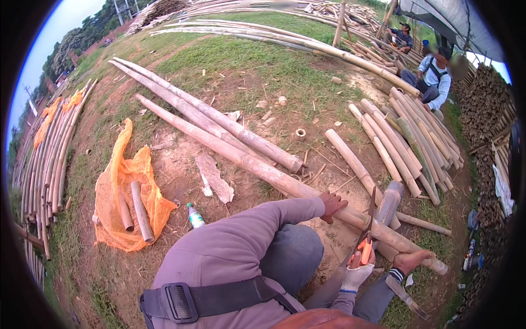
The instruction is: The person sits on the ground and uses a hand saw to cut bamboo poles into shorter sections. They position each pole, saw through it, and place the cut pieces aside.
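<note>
A black strap point(224, 301) lies left of the right hand point(357, 275), which clenches a saw point(366, 251). Left hand point(332, 206) rests half-open on bamboo point(274, 176).

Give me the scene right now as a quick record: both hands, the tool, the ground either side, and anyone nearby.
Left hand: bare, resting on a long bamboo pole
Right hand: white-gloved, gripping an orange-handled saw
Saw position: blade across the pole, right of the left hand; cut depth unclear
Ground left: orange net with two short bamboo lengths; bottle nearby
Ground right: cut bamboo pieces lying side by side
Others: at least two people, upper right
</note>
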